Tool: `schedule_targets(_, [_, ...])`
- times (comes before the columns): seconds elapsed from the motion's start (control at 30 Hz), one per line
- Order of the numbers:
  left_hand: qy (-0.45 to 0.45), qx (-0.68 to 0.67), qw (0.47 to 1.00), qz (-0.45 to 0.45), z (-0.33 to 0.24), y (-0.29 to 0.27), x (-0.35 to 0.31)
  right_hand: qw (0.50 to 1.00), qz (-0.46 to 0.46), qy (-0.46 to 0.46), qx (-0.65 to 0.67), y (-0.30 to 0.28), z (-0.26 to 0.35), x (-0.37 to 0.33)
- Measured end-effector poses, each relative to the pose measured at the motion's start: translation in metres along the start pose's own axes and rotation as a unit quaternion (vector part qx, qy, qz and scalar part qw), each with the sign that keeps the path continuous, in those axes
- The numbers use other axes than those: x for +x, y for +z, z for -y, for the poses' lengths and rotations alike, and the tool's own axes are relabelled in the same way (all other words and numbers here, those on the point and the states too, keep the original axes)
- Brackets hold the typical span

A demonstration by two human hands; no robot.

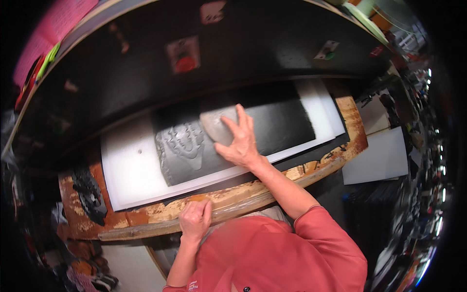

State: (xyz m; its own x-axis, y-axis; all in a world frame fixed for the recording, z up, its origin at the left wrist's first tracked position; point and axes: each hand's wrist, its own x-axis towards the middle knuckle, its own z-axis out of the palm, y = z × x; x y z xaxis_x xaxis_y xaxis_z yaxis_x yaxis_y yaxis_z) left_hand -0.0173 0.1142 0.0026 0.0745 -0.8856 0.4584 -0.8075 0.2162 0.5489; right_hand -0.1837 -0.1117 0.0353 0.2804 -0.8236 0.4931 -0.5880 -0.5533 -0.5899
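Note:
My right hand (241, 138) reaches over a black sheet (277, 129), its thumb and fingers spread. Thumb and forefinger rest at a flat grey piece with a rounded edge (212, 125), which lies on the sheet. Part of that piece is behind the fingers, and it is slightly blurred. The sheet's left end has curved outlines cut or pressed into it (182, 141). Beneath it lies a white board (131, 170). My left hand (196, 217) is closed in a fist at the front edge of the wooden table, with nothing visible in it.
A wide black machine beam (131, 82) spans just above the board's far side, bearing a red button (185, 63). The worn wooden table (228, 197) has a raised front rail. Black scraps (88, 192) lie at its left, and a white panel (377, 158) stands at the right.

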Motion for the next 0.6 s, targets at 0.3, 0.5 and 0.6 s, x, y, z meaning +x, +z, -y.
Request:
schedule_targets(0.3, [-0.015,0.059,0.997,-0.047,0.005,0.005,-0.009,0.916,-0.397,-0.028,0.054,-0.212,-0.091,0.026])
schedule_targets(0.5, [-0.011,0.087,0.993,-0.077,-0.004,0.002,-0.003,0.96,-0.273,0.039,0.053,-0.271,-0.123,0.001])
schedule_targets(0.6, [-0.122,-0.001,0.989,-0.086,-0.027,0.014,0.001,0.962,-0.247,0.06,0.099,-0.239,-0.128,-0.081])
